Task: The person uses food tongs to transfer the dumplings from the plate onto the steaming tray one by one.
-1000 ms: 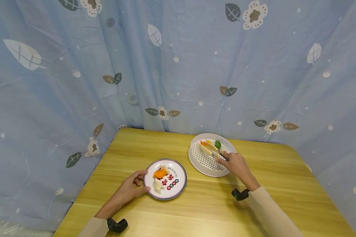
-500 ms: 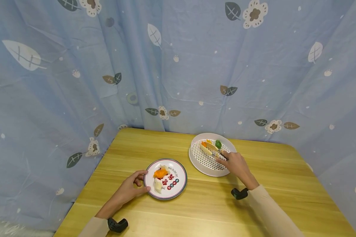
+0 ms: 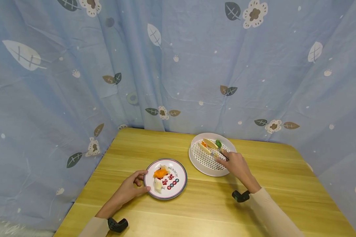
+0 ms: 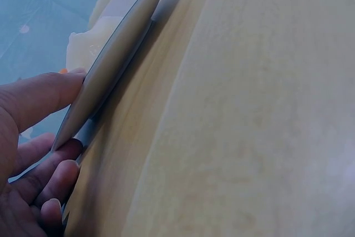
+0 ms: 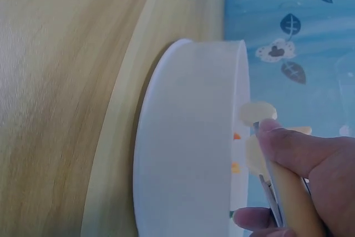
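Observation:
My left hand (image 3: pixel 130 190) pinches the near-left rim of a round white plate (image 3: pixel 178 191) with red and blue edge lines. In the left wrist view, the thumb lies over the rim and fingers sit beneath it. On the plate lie an orange food piece (image 3: pixel 160 173) and pale dumpling-like pieces (image 3: pixel 158 186). My right hand (image 3: pixel 238 167) holds tongs (image 3: pixel 210 144) with pale, broad ends. These ends stand apart inside a white round steamer basket (image 3: pixel 195 160) with a perforated base, on either side of an orange piece (image 3: pixel 204 144). A green piece (image 3: pixel 218 143) lies close by.
Both dishes stand on a wooden table (image 3: pixel 213 210), the basket farther back and to the right of the plate. A blue patterned curtain (image 3: pixel 184 72) hangs behind the table's back edge and along its sides.
The ends of the tongs have spread farther apart around the orange piece in the basket. My left hand and the plate have stayed in place.

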A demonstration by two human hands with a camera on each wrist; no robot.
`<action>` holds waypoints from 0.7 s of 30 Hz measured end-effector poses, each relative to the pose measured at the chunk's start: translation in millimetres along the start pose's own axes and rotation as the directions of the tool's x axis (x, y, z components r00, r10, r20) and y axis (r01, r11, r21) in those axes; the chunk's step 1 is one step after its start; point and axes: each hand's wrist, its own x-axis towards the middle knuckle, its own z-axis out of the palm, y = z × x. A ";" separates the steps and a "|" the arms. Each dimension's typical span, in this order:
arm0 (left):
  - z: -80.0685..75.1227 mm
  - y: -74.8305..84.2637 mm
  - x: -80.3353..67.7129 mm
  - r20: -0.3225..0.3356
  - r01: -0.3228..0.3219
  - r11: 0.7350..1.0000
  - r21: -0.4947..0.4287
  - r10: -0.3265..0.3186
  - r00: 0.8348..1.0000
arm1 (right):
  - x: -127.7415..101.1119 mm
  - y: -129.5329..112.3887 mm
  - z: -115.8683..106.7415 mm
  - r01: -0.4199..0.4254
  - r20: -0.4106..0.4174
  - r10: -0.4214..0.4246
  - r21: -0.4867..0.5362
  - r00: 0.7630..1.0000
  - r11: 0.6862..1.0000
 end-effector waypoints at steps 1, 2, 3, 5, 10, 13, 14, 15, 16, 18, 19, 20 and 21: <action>0.0 0.2 0.1 -0.003 0.000 1.000 0.004 0.000 1.000 | -0.6 -1.1 -0.7 0.003 -0.003 -0.003 0.001 1.000 1.000; 0.0 0.4 0.1 -0.006 0.000 1.000 0.005 0.001 1.000 | -1.3 -2.1 -1.3 0.007 -0.007 -0.007 0.003 1.000 1.000; 0.0 0.8 -0.1 -0.005 -0.002 1.000 0.005 0.002 1.000 | -2.1 -3.3 -2.0 0.012 -0.012 -0.012 0.005 1.000 1.000; -0.3 1.8 -1.0 -0.002 -0.006 1.000 0.000 0.006 1.000 | -4.0 -6.0 -3.2 0.031 -0.023 -0.031 0.016 0.999 0.999; -0.6 2.5 -2.7 0.003 -0.014 1.000 -0.016 0.014 1.000 | -9.7 -13.7 -3.4 0.101 -0.059 -0.098 0.046 0.993 0.994; -0.5 1.6 -2.5 0.003 -0.013 1.000 -0.018 0.013 1.000 | -12.5 -17.7 -1.9 0.132 -0.070 -0.129 0.048 0.989 0.990; -0.4 1.4 -2.4 0.003 -0.012 1.000 -0.019 0.012 1.000 | -13.4 -19.0 -1.3 0.139 -0.070 -0.136 0.046 0.988 0.989; -0.3 1.0 -2.1 0.002 -0.010 1.000 -0.019 0.010 1.000 | -14.1 -20.5 -0.6 0.144 -0.067 -0.141 0.044 0.988 0.989; -0.3 0.6 -1.8 0.002 -0.012 1.000 -0.017 0.012 1.000 | -15.0 -21.9 -0.1 0.144 -0.067 -0.141 0.045 0.988 0.989; -0.2 -0.2 -1.3 0.002 -0.013 1.000 -0.012 0.014 1.000 | -16.6 -24.9 1.3 0.149 -0.066 -0.147 0.040 0.987 0.988; -0.1 -0.4 -1.2 0.000 -0.014 1.000 -0.010 0.014 1.000 | -17.6 -26.8 1.8 0.150 -0.065 -0.147 0.048 0.987 0.988; -0.3 -0.6 -1.2 0.002 -0.018 1.000 -0.006 0.018 1.000 | -18.5 -28.7 2.4 0.154 -0.063 -0.151 0.048 0.987 0.987; -0.4 -0.9 -1.1 0.003 -0.019 1.000 -0.006 0.019 1.000 | -19.4 -30.6 3.2 0.161 -0.061 -0.158 0.049 0.986 0.986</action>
